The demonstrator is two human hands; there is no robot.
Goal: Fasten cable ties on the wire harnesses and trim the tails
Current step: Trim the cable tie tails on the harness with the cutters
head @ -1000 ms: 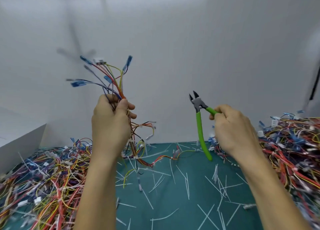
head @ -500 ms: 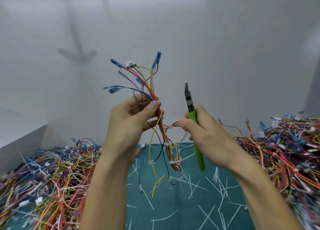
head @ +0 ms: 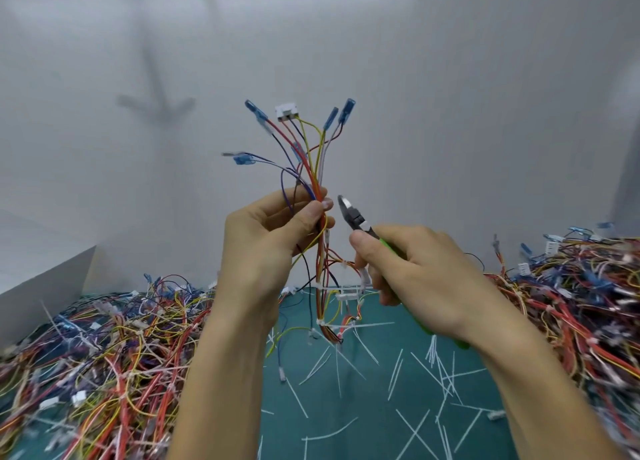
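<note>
Left hand (head: 273, 238) curled round wire harness (head: 317, 168), bundle pinched between thumb and fingers, held upright in mid-air above green mat (head: 363, 407). Right hand (head: 415, 269) wrapped round green handles of flush cutters (head: 353, 213); jaws pointed up-left, just beside harness near left thumb, gap not discernible. White cable ties (head: 320, 322) seen on lower bundle. Cut tails (head: 398, 366) scattered on mat. Left harness pile (head: 86, 348) and right harness pile (head: 571, 286) heaped either side.

green-handled cutters (head: 356, 217), teal mat (head: 363, 407)
</note>
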